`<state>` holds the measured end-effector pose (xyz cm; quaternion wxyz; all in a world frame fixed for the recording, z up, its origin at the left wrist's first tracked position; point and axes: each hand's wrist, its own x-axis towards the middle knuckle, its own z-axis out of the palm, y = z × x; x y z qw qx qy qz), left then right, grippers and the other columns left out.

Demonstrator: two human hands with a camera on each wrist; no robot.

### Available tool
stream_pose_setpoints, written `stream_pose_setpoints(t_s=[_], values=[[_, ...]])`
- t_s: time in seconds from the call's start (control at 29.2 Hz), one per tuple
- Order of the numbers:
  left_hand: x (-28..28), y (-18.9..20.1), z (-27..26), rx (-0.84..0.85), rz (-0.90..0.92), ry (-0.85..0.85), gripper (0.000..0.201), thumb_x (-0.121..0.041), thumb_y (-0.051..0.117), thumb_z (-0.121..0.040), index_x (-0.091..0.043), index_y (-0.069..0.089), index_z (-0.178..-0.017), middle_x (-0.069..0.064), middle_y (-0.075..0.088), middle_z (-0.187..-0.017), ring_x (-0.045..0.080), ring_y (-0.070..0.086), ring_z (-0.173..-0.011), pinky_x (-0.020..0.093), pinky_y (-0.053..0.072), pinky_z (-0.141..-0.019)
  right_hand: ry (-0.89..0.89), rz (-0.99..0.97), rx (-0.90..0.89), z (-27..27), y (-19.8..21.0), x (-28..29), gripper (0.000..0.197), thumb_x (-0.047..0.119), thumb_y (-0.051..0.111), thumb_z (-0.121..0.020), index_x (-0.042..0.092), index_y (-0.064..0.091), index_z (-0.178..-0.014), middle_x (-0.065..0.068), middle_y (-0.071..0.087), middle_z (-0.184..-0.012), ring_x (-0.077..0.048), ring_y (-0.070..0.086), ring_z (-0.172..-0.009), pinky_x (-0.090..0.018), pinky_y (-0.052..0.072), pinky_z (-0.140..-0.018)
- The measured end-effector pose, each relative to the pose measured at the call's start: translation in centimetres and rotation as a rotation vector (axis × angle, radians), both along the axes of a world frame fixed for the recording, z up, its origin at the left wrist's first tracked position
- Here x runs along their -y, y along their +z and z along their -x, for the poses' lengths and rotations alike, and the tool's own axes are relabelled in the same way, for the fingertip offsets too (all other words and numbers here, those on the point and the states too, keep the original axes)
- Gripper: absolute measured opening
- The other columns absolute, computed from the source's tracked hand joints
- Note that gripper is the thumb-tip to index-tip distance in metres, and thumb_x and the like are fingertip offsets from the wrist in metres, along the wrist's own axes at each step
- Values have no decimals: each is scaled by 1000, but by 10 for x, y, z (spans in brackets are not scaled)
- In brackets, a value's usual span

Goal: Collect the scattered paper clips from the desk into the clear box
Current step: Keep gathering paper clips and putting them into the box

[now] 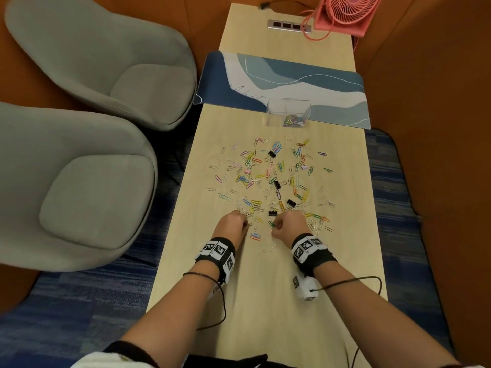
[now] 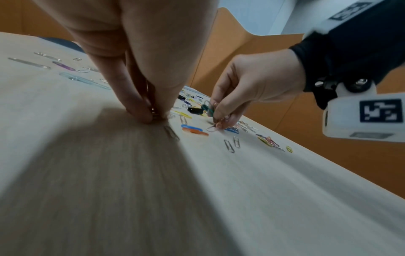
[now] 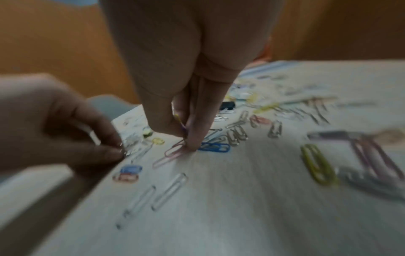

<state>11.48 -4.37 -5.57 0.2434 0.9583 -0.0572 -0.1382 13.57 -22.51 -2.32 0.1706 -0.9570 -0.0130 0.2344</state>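
**Both hands down among the clips**

Left hand [image 1: 231, 223] pinches silver clips against the desk [image 1: 265, 301]; its fingertips [image 2: 140, 114] hide the count. Right hand [image 1: 289, 224] pinches several paper clips [image 1: 273, 176] (colours blurred at the wrist). The clear box [image 1: 288, 112] stands beyond the scatter, partly on the blue mat [image 1: 292, 81].

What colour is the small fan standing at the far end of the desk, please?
The fan is coral pink, cable included; the head view shows it best.
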Motion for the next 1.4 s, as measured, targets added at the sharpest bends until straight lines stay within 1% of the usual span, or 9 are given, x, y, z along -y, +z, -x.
stream_pose_setpoints(t_s=[0.14,0.27,0.51,0.72,0.96,1.06,1.2,1.3,1.4], values=[[-5,-4,-11,-61,50,-27,15,-14,57,-93,-8,70,-97,10,65,-98,28,62,-92,34,49,-81,-408,-388,-76,2,8,24,9,9,76,-71,8,74,-80,-6,74,-74,-13,68,-67,-22,56,-68],[-11,2,-27,-82,220,54,9,-18,66,-88,-13,73,-87,1,69,-89,17,63,-85,31,52,-83,-748,-857,-195,-6,28,40,23,-4,74,-76,-7,68,-98,-22,73,-86,-30,72,-78,-26,60,-69],[-3,61,-107,52,558,223,7,-18,70,-87,-16,74,-93,-3,71,-82,9,66,-76,20,54,-73,-942,-1259,-81,-85,69,69,17,-3,63,-86,-10,64,-102,-25,69,-100,-25,71,-87,-25,58,-80],[19,104,-222,209,718,244,10,-16,69,-88,-10,72,-95,-1,68,-79,8,69,-67,14,54,-67,-927,-1463,24,-178,106,78,10,-1,59,-89,-7,64,-96,-19,69,-95,-20,69,-92,-26,55,-87],[66,98,-331,266,704,191,8,-14,70,-87,-7,73,-91,3,69,-78,13,65,-67,21,57,-69,-986,-1613,32,-269,95,86,8,-1,57,-90,-2,63,-86,-19,67,-98,-17,71,-82,-18,57,-71],[90,77,-354,211,672,167,7,-14,72,-85,-8,74,-89,6,72,-79,20,69,-70,25,57,-72,-999,-1598,62,-293,80,91,4,-2,58,-89,-4,62,-90,-21,64,-104,-19,70,-86,-20,57,-75],[110,49,-367,168,632,182,8,-17,74,-83,-11,76,-88,1,73,-80,14,67,-74,11,50,-68,-1021,-1588,59,-309,63,101,5,-3,59,-89,-4,63,-86,-17,66,-93,-18,70,-84,-19,57,-72],[115,33,-371,175,572,158,9,-17,74,-84,-13,77,-90,0,74,-83,11,67,-75,19,54,-77,-1029,-1566,64,-314,50,106,4,-4,59,-88,-5,62,-85,-17,65,-90,-17,72,-80,-19,58,-72],[116,26,-373,191,522,121,11,-12,73,-83,-12,78,-93,1,75,-85,10,67,-75,24,56,-82,-1020,-1505,74,-315,39,109,6,-4,61,-86,-8,63,-91,-23,65,-99,-18,72,-82,-21,58,-76]])
